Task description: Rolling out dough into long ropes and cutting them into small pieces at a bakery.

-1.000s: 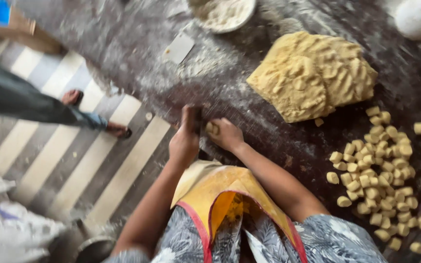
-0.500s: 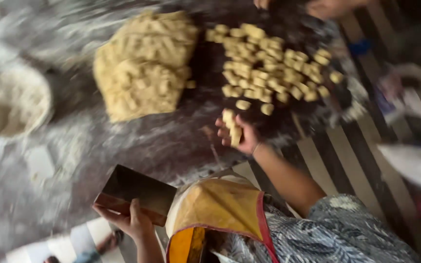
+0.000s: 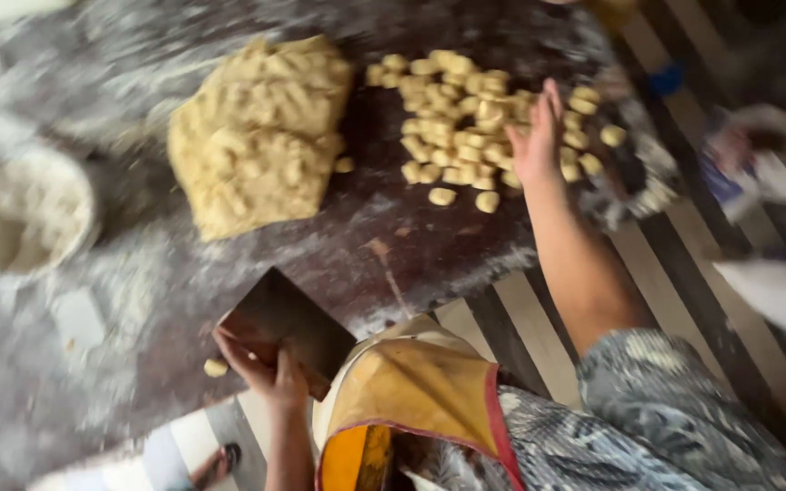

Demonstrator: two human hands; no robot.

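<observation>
**Work Surface Layout: Dough Portioning Station**

The dark, flour-dusted table (image 3: 429,245) fills most of the head view. Items are listed from largest to smallest.

1. Dough mass (image 3: 256,136): a large, pale yellow, lumpy block lying at 11 o'clock from the frame centre, resting directly on the table.

2. Pile of cut dough pieces (image 3: 466,114): small pale nuggets spread at 1 o'clock, just beside the dough mass and apart from it. A few strays lie at the pile's lower edge.

3. Round bowl (image 3: 20,218): at 9 o'clock, near the left frame edge, holding a pale floury content. Blur hides detail.

4. Bench scraper (image 3: 288,323): a flat, dark rectangular blade at 7 o'clock, tilted on the table near its front edge.

5. Right hand (image 3: 539,136): extended to 1 o'clock, fingers spread wide and flat, palm down, at the right side of the pile of cut dough pieces. It grips nothing; contact with the pieces beneath cannot be confirmed.

6. Left hand (image 3: 261,364): at 7 o'clock, fingers curled closed on the lower edge of the bench scraper.

7. Single dough piece (image 3: 216,367): on the table just left of the left hand.
</observation>
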